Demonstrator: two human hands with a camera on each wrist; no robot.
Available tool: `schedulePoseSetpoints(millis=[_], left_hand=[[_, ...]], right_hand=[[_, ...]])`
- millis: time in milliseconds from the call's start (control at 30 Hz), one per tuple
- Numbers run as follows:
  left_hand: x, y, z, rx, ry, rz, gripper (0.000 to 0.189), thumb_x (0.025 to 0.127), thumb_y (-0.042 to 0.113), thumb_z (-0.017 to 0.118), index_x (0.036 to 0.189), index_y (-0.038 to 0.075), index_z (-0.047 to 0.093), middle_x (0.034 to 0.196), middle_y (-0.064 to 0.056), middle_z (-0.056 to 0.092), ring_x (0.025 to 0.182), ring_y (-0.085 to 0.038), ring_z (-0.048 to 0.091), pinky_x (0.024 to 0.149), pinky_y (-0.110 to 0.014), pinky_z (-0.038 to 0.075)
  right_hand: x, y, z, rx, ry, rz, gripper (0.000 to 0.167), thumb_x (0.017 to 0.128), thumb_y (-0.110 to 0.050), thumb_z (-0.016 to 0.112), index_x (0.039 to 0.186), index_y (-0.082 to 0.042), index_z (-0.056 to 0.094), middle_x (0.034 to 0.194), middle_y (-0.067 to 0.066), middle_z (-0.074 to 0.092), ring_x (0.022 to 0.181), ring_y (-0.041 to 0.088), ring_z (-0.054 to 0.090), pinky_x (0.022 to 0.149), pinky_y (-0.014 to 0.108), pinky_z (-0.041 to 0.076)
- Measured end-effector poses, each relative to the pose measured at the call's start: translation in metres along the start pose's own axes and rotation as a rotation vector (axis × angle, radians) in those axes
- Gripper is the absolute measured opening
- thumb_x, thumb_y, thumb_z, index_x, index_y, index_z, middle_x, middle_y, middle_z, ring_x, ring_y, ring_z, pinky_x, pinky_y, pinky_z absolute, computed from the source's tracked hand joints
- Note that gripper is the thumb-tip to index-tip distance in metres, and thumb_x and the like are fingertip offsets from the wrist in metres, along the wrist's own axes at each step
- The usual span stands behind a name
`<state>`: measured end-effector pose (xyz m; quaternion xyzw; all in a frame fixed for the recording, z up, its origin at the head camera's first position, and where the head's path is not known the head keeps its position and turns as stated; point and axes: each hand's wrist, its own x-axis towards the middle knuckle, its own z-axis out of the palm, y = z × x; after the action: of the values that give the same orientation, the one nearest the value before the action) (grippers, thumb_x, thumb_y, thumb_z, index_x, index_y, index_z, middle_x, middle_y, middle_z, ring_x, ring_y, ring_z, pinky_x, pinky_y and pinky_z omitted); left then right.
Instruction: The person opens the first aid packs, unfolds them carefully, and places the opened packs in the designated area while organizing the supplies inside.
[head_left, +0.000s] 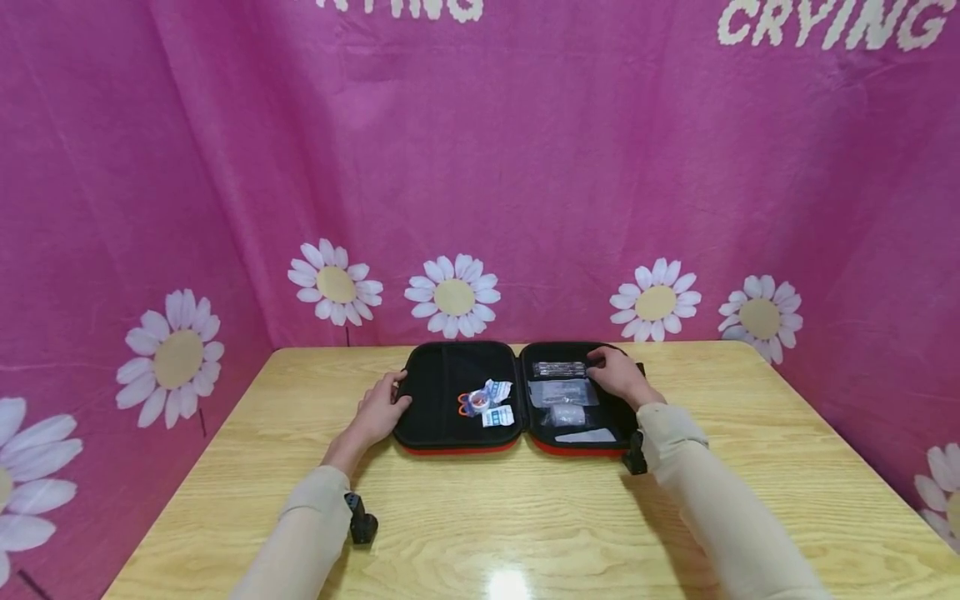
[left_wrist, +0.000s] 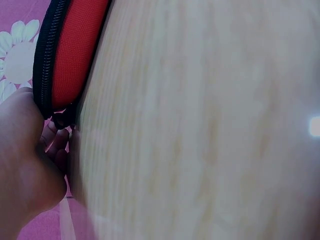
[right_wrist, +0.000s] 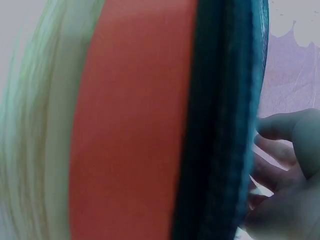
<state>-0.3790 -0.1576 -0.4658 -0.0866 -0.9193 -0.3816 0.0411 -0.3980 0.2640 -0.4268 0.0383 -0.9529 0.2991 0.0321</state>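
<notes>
Right sleeve [head_left: 727, 508] nearest; clear packet [head_left: 558, 369] runs lengthwise leftward from nearer right hand [head_left: 621, 377], cannot tell if pinched; left hand [head_left: 381, 408] grips case [head_left: 422, 404].

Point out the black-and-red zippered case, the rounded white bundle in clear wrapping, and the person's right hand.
Black-and-red zippered case [left_wrist: 77, 55]: left wrist view, on its red side.
Rounded white bundle in clear wrapping [head_left: 567, 415]: head view, its middle.
Person's right hand [head_left: 621, 377]: head view, back of it.
</notes>
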Motion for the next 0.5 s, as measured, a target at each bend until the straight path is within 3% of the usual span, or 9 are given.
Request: schedulePoseSetpoints(millis=[267,500], left_hand=[[0.000,-0.002,0.003,-0.003,0.007,0.005,0.052,0.098,0.018,0.057,0.146,0.008,0.043,0.114,-0.017,0.055,0.112,-0.037,0.046,0.096,-0.054,0.029],[0.000,-0.003,0.001,-0.007,0.009,-0.001,0.052,0.097,0.019,0.058,0.147,0.009,0.043,0.116,-0.017,0.055,0.113,-0.037,0.046,0.097,-0.054,0.029]], right_hand=[[-0.002,-0.002,0.005,0.026,-0.009,0.015,0.044,0.097,-0.020,0.056,0.135,0.004,0.053,0.125,0.028,0.062,0.116,0.040,0.060,0.100,0.053,0.046],[-0.011,-0.012,0.003,-0.007,0.035,-0.049,0.044,0.097,-0.020,0.058,0.132,0.005,0.054,0.122,0.029,0.061,0.111,0.041,0.059,0.097,0.055,0.046]])
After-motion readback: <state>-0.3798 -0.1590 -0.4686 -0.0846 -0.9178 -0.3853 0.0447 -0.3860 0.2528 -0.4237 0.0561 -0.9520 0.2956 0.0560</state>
